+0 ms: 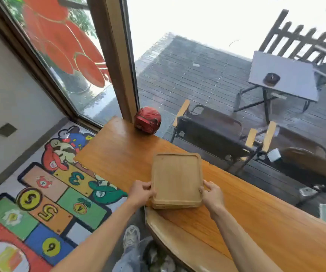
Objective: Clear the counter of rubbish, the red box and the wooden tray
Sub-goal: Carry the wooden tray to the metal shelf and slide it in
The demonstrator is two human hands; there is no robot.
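Observation:
A light wooden tray [176, 178] lies on the orange-brown wooden counter [119, 154], near its front edge. It looks like a stack of trays, with layered edges showing at the near side. My left hand [141, 192] grips the tray's left rim, thumb on top. My right hand [212, 194] grips the right rim the same way. A rounded red box [148, 119] sits at the counter's far end, against the window frame. No loose rubbish shows on the counter.
Glass windows and a wooden frame post [119, 65] back the counter. A wooden stool seat [170, 240] stands under the counter's near edge by my legs. A colourful numbered floor mat [46, 203] lies to the left. Folding chairs and a grey table stand outside.

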